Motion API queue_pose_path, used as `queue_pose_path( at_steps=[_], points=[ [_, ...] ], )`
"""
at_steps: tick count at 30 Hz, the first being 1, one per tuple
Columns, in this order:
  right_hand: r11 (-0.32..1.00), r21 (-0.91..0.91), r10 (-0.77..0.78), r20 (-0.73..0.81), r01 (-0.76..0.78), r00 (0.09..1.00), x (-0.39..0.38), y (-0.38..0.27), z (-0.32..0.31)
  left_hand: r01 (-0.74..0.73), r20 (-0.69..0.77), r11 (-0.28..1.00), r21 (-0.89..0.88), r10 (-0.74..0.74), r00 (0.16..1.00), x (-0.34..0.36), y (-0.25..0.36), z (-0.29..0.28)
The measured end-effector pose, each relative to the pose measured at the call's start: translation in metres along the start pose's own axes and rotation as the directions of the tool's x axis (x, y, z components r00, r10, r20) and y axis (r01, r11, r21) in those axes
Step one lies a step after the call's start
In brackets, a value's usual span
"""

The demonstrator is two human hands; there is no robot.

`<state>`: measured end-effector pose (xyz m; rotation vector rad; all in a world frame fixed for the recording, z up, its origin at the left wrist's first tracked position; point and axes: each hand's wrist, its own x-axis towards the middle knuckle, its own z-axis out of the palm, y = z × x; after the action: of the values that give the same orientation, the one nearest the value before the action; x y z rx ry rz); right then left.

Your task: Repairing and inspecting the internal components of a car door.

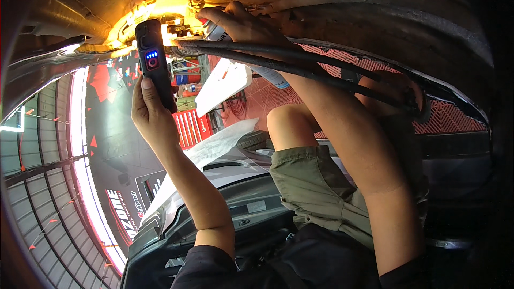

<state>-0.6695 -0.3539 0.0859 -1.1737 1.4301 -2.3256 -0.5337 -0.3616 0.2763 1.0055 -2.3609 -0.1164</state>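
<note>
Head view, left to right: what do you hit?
Grey slatted panels → white light strip → black handheld device in left hand → red tool cabinet → spray can in right hand

The torch (151, 77) is black with a row of blue lights (152, 55), the can (216, 33) white and pale blue, the shorts (316, 179) olive green, the shirt (257, 265) black, the drawer chest (191, 130) red, and the floor (450, 115) red with a zigzag pattern.

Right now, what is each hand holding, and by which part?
The left hand grips a dark handheld device by its lower end; the right hand holds a spray can near its top.
</note>
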Motion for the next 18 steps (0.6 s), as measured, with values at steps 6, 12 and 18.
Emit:
queue_pose_path(
  at_steps=[6,12,18],
  points=[
    [0.999,0.024,0.046,0.06,-0.048,0.997,0.0035,-0.0064,-0.0028,0.0,-0.002,0.999,-0.041,0.0,1.0,-0.001,-0.0009,0.0013],
    [0.997,-0.061,-0.042,0.0,0.042,0.999,0.0029,-0.0033,-0.003,-0.032,-0.01,0.999,-0.018,0.032,0.999,-0.0004,0.0012,0.0005],
    [0.996,-0.043,-0.073,-0.031,0.072,0.997,0.0091,-0.0032,0.0003,-0.029,-0.037,1.0,-0.013,0.028,0.999,0.0008,0.0013,-0.0034]
  ],
)
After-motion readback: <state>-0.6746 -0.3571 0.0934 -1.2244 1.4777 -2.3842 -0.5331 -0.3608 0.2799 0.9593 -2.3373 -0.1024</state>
